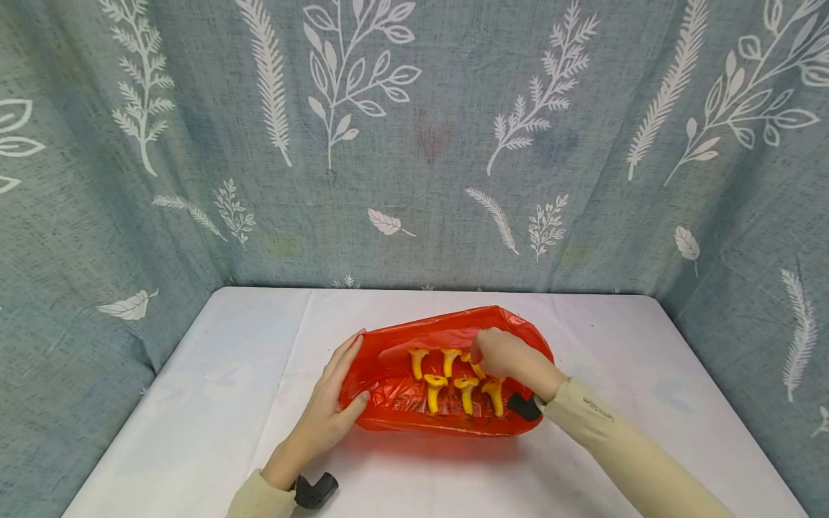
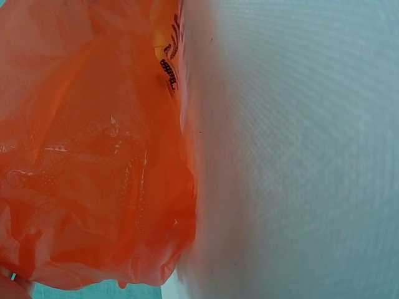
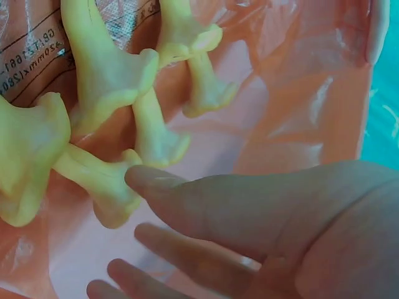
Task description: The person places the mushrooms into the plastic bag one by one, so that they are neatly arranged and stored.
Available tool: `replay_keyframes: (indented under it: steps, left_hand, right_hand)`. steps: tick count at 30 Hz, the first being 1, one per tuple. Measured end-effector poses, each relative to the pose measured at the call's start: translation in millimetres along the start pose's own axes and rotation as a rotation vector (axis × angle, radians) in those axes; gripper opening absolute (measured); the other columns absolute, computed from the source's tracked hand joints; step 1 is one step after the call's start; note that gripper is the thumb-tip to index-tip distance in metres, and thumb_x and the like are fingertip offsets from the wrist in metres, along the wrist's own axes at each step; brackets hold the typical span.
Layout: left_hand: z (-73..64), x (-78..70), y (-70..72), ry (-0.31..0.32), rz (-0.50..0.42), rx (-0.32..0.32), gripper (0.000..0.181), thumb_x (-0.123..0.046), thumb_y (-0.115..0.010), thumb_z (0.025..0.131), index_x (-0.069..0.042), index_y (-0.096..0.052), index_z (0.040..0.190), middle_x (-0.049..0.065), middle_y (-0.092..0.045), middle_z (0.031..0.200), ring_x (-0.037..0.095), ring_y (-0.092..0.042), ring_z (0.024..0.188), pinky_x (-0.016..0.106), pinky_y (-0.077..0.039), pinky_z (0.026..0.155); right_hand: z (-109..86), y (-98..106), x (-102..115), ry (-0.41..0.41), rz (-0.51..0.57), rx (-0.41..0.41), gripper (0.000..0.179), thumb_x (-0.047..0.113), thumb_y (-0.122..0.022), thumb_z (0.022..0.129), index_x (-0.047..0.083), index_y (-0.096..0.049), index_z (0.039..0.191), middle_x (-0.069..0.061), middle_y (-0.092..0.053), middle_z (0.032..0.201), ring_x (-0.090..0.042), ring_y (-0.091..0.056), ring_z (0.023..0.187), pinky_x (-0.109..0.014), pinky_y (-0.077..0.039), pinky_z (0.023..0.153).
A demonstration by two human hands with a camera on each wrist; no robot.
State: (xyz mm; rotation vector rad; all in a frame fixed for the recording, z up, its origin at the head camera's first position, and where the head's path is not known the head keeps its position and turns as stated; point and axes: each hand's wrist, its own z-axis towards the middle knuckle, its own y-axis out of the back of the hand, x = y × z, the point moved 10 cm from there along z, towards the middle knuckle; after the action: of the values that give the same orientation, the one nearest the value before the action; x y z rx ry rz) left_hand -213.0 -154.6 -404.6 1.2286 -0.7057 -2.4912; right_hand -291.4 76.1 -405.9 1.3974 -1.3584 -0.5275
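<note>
A red plastic bag [image 1: 388,394] lies with its wide mouth facing up. Inside are several yellow chanterelle mushrooms [image 1: 435,396], set out in two rows. My left hand [image 1: 329,403] holds the bag's left rim, its thumb over the near edge and fingers along the far side. Reaching into the bag from the right, my right hand [image 1: 508,356] is at the far row's rightmost chanterelle [image 3: 100,180]. In the right wrist view its thumb overlaps the cap's edge, while the other fingers lie relaxed and spread below. The left wrist view shows mostly the bag's outer side [image 2: 93,156].
A white-covered table [image 1: 194,403] bears the bag near its middle. Grey-blue curtain [image 1: 421,216] with white leaf patterns rises behind and at both sides. Black camera mounts [image 1: 316,492] are strapped at the wrists. Dark printing [image 3: 37,56] marks the bag's inside.
</note>
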Motion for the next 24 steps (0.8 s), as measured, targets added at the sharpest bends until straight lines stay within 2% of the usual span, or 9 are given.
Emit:
replay_keyframes:
  steps: [2,4,7,9,11,14,17,21,24]
  left_hand:
    - [-0.3,0.9,-0.5,-0.002,-0.003,0.0,0.083,0.0,-0.063,0.083,-0.009,-0.026,0.157,0.007,-0.027,0.16,0.026,-0.033,0.142,0.03,-0.029,0.111]
    - [-0.5,1.2,-0.9,-0.006,-0.002,0.002,0.083,0.0,-0.063,0.083,-0.008,-0.026,0.157,0.007,-0.027,0.16,0.026,-0.034,0.142,0.032,-0.031,0.111]
    - [-0.6,1.6,-1.2,-0.003,0.003,0.002,0.083,-0.001,-0.063,0.083,-0.009,-0.026,0.157,0.007,-0.027,0.16,0.026,-0.035,0.141,0.04,-0.035,0.109]
    - [-0.4,1.1,-1.1,-0.003,0.006,0.003,0.083,-0.001,-0.063,0.083,-0.008,-0.026,0.157,0.007,-0.028,0.16,0.027,-0.035,0.141,0.044,-0.037,0.107]
    - [-0.3,1.0,-0.8,0.001,0.006,0.002,0.083,-0.001,-0.063,0.083,-0.008,-0.026,0.157,0.007,-0.028,0.16,0.026,-0.035,0.141,0.043,-0.037,0.108]
    - [0.0,0.2,-0.5,0.002,0.002,0.003,0.083,-0.001,-0.063,0.083,-0.008,-0.026,0.157,0.007,-0.028,0.16,0.026,-0.035,0.141,0.036,-0.034,0.109]
    - [0.3,-0.1,-0.1,0.002,-0.002,0.002,0.083,-0.001,-0.063,0.083,-0.008,-0.026,0.157,0.007,-0.028,0.16,0.026,-0.034,0.141,0.03,-0.03,0.11]
    - [0.0,1.0,0.2,0.001,0.0,-0.001,0.083,0.0,-0.063,0.083,-0.008,-0.026,0.157,0.007,-0.028,0.16,0.026,-0.034,0.141,0.028,-0.029,0.11]
    - [-0.3,2.1,0.3,0.0,0.0,-0.003,0.083,-0.001,-0.063,0.083,-0.008,-0.026,0.157,0.008,-0.028,0.16,0.027,-0.034,0.141,0.027,-0.029,0.11]
  right_hand:
    - [2.2,-4,1,0.016,-0.016,0.011,0.014,-0.002,-0.065,0.089,0.001,-0.072,0.101,-0.009,-0.068,0.098,-0.019,-0.057,0.076,-0.031,-0.054,0.068]
    - [4.3,-7,1,0.033,-0.027,0.019,0.01,-0.003,-0.063,0.089,0.001,-0.07,0.094,-0.005,-0.065,0.088,-0.017,-0.054,0.071,-0.029,-0.052,0.067]
    - [6.6,-11,3,0.067,-0.039,0.024,0.017,-0.007,-0.059,0.088,0.004,-0.059,0.074,0.001,-0.044,0.067,-0.014,-0.039,0.059,-0.025,-0.04,0.058]
    - [6.9,-13,2,0.073,-0.033,0.029,0.027,-0.007,-0.058,0.088,0.007,-0.05,0.067,0.001,-0.03,0.063,-0.013,-0.03,0.055,-0.024,-0.031,0.055]
    - [7.4,-13,2,0.074,-0.03,0.03,0.032,-0.006,-0.058,0.088,0.009,-0.044,0.064,0.001,-0.023,0.063,-0.013,-0.026,0.054,-0.024,-0.028,0.053]
    - [7.5,-13,-1,0.04,-0.017,0.039,0.028,-0.005,-0.06,0.089,0.008,-0.049,0.066,0.001,-0.028,0.064,-0.013,-0.031,0.053,-0.023,-0.031,0.052]
    - [7.7,-13,-5,0.002,-0.006,0.048,0.018,-0.003,-0.062,0.089,0.005,-0.058,0.074,-0.002,-0.041,0.066,-0.014,-0.041,0.054,-0.022,-0.037,0.052]
    - [8.0,-12,-8,-0.033,0.007,0.042,0.002,0.0,-0.065,0.089,0.001,-0.067,0.088,-0.006,-0.057,0.076,-0.016,-0.053,0.059,-0.023,-0.046,0.054]
    - [8.3,-12,-9,-0.04,0.011,0.031,0.002,0.001,-0.067,0.089,0.0,-0.067,0.091,-0.008,-0.059,0.078,-0.018,-0.055,0.061,-0.025,-0.048,0.056]
